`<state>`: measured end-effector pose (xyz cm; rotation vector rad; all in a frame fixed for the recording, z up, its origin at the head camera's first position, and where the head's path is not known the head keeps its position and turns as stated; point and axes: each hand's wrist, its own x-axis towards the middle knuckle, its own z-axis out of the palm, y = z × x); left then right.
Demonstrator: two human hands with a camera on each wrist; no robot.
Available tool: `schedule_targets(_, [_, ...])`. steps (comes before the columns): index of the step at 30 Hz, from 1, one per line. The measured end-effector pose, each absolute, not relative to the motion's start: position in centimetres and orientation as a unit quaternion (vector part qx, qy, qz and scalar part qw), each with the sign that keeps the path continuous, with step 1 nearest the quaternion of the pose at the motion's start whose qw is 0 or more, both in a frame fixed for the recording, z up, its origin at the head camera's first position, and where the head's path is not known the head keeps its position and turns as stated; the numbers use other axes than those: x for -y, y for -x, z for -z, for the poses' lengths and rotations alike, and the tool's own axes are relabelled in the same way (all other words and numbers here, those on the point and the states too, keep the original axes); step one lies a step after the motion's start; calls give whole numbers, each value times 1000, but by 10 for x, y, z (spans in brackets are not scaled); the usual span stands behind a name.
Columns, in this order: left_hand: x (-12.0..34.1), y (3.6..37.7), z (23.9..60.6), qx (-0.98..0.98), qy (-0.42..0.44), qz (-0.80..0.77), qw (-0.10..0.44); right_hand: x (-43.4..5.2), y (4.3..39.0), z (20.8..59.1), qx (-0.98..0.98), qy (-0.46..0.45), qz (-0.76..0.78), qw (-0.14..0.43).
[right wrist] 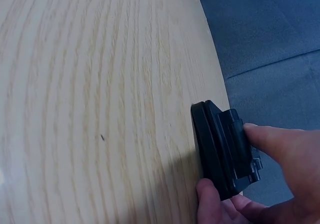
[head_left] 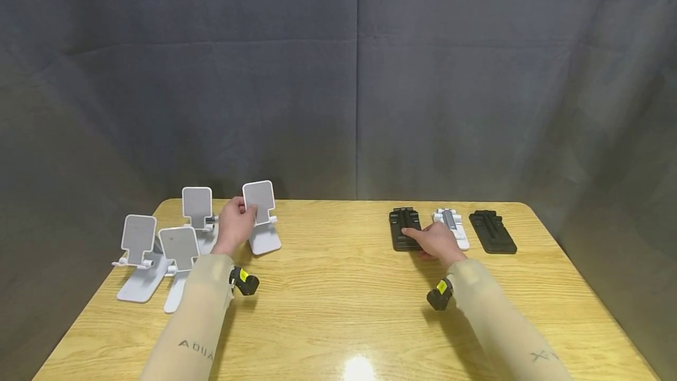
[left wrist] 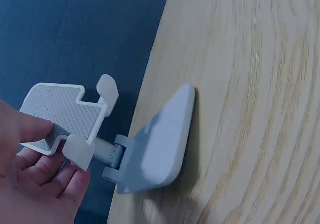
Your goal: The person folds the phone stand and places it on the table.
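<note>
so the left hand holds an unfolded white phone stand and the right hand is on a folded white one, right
Not quite. The right hand grips a folded black phone stand, as the head and right wrist views show; the folded white stand lies just beside it. The left hand does hold an unfolded white phone stand.

Table middle open — white stands crowd left.
</note>
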<state>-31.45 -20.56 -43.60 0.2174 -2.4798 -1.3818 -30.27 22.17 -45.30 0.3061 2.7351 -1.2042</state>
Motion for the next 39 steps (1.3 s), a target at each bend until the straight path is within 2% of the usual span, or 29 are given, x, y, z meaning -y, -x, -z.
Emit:
schedule_targets(14, [180, 309, 416, 836, -35, 525, 153, -227, 306, 453, -928, -93, 357, 55])
schedule_targets(26, [158, 299, 393, 813, 9, 553, 180, -227, 303, 453, -946, -77, 311, 47])
schedule_targets(39, [142, 287, 377, 800, 41, 574, 171, -227, 302, 449, -950, -67, 303, 41])
